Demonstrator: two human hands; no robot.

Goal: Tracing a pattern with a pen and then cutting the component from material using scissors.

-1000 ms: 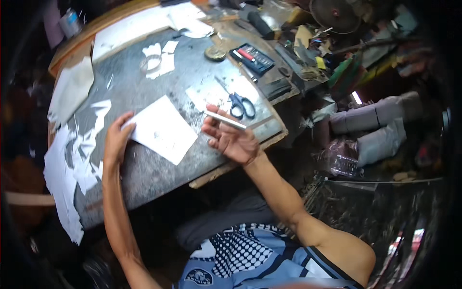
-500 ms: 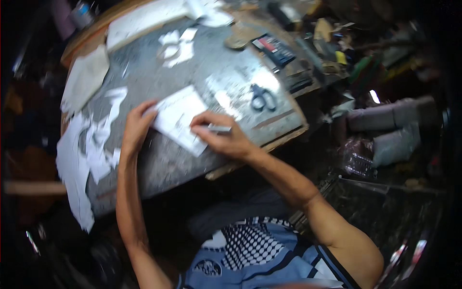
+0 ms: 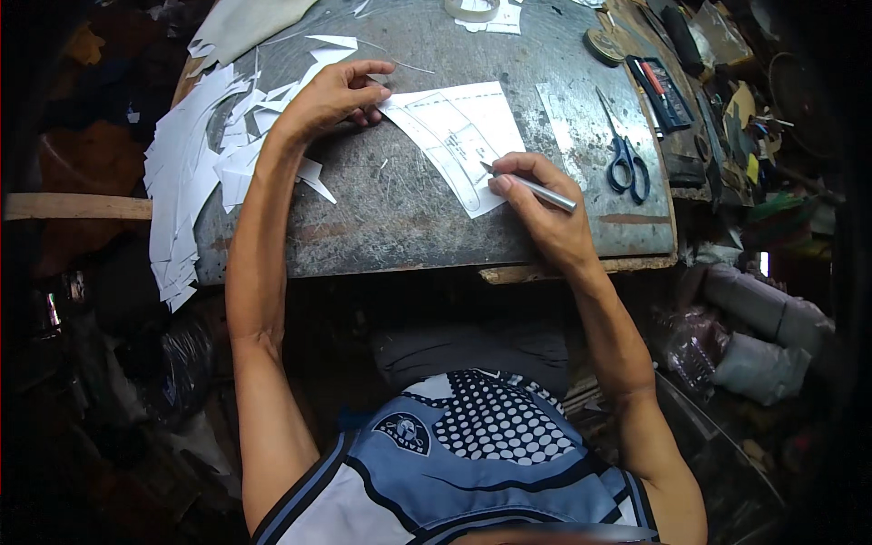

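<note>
At the bottom centre of the frame, a blue, white and black patterned shirt (image 3: 472, 472) covers the person's torso, both bare forearms rising from it toward a scratched grey work table (image 3: 381, 218) in the upper half. Right of centre, the right hand (image 3: 545, 213) is clamped around a slim silver knife (image 3: 531, 186), the tip resting on a white paper sheet (image 3: 459, 136) printed with a curved outline. The left hand (image 3: 331, 95), upper left of centre and well apart from the right, lies fingers spread, fingertips pressing the sheet's left corner. White paper offcuts (image 3: 195, 173) are heaped along the table's left edge. Blue-handled scissors (image 3: 625, 159) lie just right of the sheet. A tape roll (image 3: 472, 9) sits at the top edge.
</note>
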